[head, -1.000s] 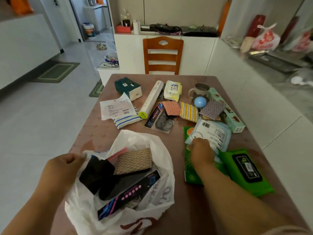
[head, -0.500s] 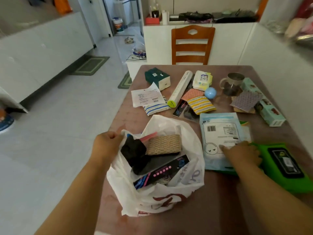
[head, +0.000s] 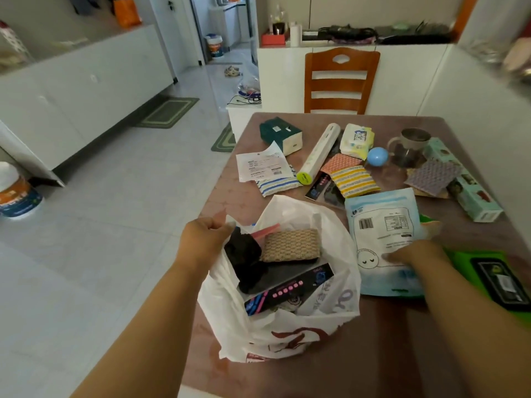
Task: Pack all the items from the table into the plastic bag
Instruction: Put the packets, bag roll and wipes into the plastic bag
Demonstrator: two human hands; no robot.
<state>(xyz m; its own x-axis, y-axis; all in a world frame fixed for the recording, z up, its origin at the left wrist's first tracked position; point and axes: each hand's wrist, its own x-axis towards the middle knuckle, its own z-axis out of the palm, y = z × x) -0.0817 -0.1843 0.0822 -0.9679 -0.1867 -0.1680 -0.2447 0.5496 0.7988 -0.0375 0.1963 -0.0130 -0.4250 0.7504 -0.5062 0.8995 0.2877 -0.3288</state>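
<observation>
At the near edge of the table (head: 373, 354) the bag (head: 287, 326) stands open, its mouth turned up. The left hand (head: 205, 239) is closed on the bag's left rim, pinching the plastic and pulling it outward, likely so the mouth stays wide for the next item. Inside already lie a woven pad (head: 291, 245), a black cloth (head: 244, 257) and a dark box (head: 290, 288), so the packing is partly done. Just right of the bag, the right hand (head: 411, 254) rests palm-down on the blue pouch (head: 382, 242), fingers (head: 390, 257) spread flat across it; whether they grip its edge I cannot tell. The pouch lies over a green pack (head: 500, 275), so it probably has to go first. Farther back the roll (head: 317, 155), ball (head: 377, 157), mug (head: 408, 147) and receipt (head: 263, 165) wait, well apart from both hands.
</observation>
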